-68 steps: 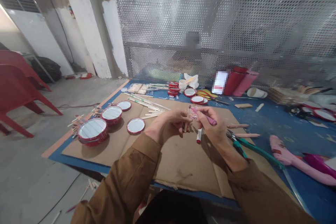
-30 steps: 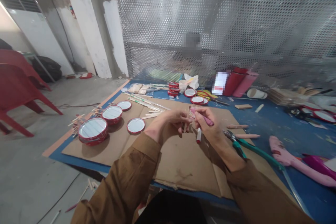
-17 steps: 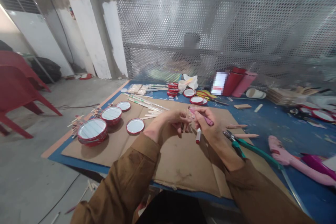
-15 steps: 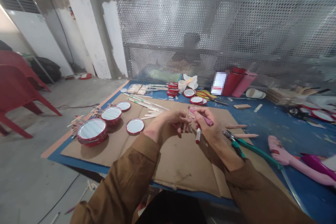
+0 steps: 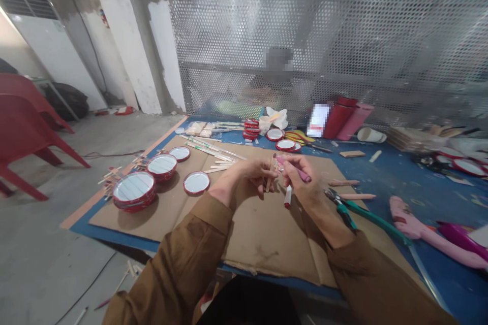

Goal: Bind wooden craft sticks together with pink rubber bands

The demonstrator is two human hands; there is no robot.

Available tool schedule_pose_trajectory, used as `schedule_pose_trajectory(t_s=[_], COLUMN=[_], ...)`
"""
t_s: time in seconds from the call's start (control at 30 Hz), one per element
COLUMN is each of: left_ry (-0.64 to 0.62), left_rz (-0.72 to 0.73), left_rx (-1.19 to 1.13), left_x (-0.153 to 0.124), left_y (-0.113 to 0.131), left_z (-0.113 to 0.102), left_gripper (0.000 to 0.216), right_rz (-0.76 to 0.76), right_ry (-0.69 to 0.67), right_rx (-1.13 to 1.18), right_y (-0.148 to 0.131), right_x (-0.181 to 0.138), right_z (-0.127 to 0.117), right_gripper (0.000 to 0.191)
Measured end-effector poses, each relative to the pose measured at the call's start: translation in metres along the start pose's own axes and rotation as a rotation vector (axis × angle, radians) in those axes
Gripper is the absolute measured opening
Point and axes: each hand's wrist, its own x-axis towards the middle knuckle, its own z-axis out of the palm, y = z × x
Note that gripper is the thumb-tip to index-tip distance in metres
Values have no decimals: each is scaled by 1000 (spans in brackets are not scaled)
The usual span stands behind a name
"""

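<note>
My left hand (image 5: 261,173) is closed around a narrow wooden stick (image 5: 271,177) held upright above the cardboard. My right hand (image 5: 299,172) pinches a pink pen-like tool (image 5: 304,175), its front end close to the stick; whether they touch I cannot tell. Just below my right fingers is a white tube with a red end (image 5: 287,199); what carries it is hidden. Left of my hands a red-rimmed round lid (image 5: 196,183) lies on the cardboard sheet (image 5: 259,244). Several pale wooden sticks (image 5: 219,165) lie behind my left wrist.
Stacked red-rimmed lids (image 5: 133,190) with small wooden pieces stand at the left. Green-handled pliers (image 5: 343,208) and a pink glue gun (image 5: 412,226) lie right. A phone (image 5: 318,120), a red bottle (image 5: 338,118) and a paper cup (image 5: 370,135) stand before the perforated metal panel (image 5: 229,51).
My right hand and the pink tool have shifted very slightly. My left hand and the stick stay almost in place.
</note>
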Motion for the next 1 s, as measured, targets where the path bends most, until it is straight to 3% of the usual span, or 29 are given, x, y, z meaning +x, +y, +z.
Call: schedule_pose_trajectory(t_s=[1.0], left_ry=[-9], left_rz=[1], left_rx=[10], left_x=[-2], left_y=[3], left_z=[2], left_gripper=[26], right_rz=[27], right_ry=[-25], right_rx=[9], right_y=[9], right_x=[2], right_z=[-1], right_gripper=[37])
